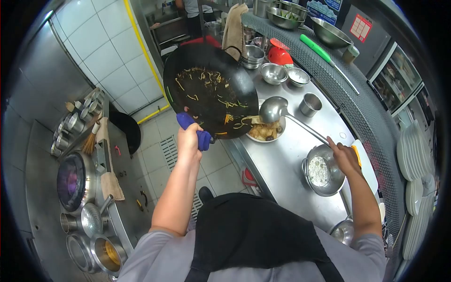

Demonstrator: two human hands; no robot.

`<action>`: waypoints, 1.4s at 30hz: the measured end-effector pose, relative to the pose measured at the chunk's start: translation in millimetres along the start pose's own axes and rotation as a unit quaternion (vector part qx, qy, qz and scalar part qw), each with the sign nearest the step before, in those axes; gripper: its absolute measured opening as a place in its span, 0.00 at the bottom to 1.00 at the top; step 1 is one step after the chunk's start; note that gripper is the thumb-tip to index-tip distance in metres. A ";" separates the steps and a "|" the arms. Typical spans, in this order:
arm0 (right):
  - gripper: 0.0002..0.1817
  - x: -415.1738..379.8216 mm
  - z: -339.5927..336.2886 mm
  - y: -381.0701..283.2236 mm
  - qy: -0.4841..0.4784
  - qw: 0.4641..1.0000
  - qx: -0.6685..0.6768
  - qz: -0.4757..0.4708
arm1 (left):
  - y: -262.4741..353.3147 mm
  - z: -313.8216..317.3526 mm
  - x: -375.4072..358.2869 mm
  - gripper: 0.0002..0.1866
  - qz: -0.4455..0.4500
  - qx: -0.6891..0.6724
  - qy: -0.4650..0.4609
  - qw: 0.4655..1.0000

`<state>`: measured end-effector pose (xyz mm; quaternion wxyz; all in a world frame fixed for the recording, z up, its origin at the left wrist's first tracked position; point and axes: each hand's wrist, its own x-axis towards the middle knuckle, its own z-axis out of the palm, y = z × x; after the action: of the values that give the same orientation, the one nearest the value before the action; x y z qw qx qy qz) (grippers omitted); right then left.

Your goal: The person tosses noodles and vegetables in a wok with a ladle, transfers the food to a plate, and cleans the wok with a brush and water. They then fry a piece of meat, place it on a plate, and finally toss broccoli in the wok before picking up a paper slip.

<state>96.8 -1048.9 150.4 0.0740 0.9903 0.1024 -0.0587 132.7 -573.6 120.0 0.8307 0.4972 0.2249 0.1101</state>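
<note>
My left hand (189,141) is closed around a blue cloth (203,140) at the near edge of a large black wok (202,120). The wok is tilted toward the counter, with scattered noodle and vegetable scraps clinging to its inside. Its lower right edge overlaps a white bowl (257,139) of noodles and brown pieces (266,131). My right hand (345,157) grips the long handle of a steel ladle (273,111), whose head is over that bowl, by the wok's edge. Below the handle, near my right hand, sits a metal bowl (333,181) with a pale, whitish area inside.
Small metal bowls (274,74), a steel cup (310,104) and a red kitchen scale (280,55) stand on the steel counter (291,162). A green-handled knife (324,52) lies on the shelf above. Stacked plates (409,150) are far right. At left is a stove (75,181) with pots.
</note>
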 end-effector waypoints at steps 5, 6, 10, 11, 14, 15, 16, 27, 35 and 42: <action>0.40 20.9 2.5 -54.1 0.022 0.998 0.054 -0.027 | 2.2 4.4 -2.5 0.14 -0.006 -0.015 -0.011 1.000; 0.40 32.6 -6.0 -81.5 -0.002 0.994 0.100 -0.040 | 2.1 4.8 -3.3 0.14 -0.005 -0.026 -0.015 1.000; 0.40 81.7 15.3 -151.4 0.069 0.971 0.198 -0.115 | 0.5 9.9 -0.5 0.13 -0.005 -0.042 -0.036 0.998; 0.40 86.7 13.6 -159.8 0.053 0.975 0.180 -0.114 | 0.1 10.0 1.4 0.13 -0.007 -0.041 -0.035 0.999; 0.39 77.0 18.0 -136.3 0.017 0.983 0.139 -0.121 | 8.6 8.0 -1.6 0.12 -0.046 -0.043 -0.022 0.998; 0.37 72.1 17.2 -112.0 0.006 0.985 0.113 -0.128 | 10.9 8.0 -1.6 0.11 -0.051 -0.045 -0.018 0.997; 0.37 63.9 14.3 -87.1 -0.016 0.988 0.095 -0.123 | 12.4 8.2 -0.5 0.10 -0.054 -0.048 -0.015 0.997; 0.38 32.3 -9.2 -33.7 0.035 0.996 0.075 -0.014 | 9.8 1.1 -1.9 0.16 -0.031 -0.010 -0.021 0.999; 0.37 153.1 -5.7 -177.7 0.101 0.975 0.196 -0.030 | 12.2 8.9 -11.7 0.15 -0.031 -0.025 -0.030 0.999; 0.39 68.7 31.8 -57.2 0.054 0.996 0.023 -0.072 | 16.9 1.9 -2.6 0.14 -0.031 -0.080 -0.024 0.996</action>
<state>148.3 -985.2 102.4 0.0416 0.9834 0.1760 -0.0131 132.0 -568.0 136.3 0.8757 0.4247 0.2111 0.0902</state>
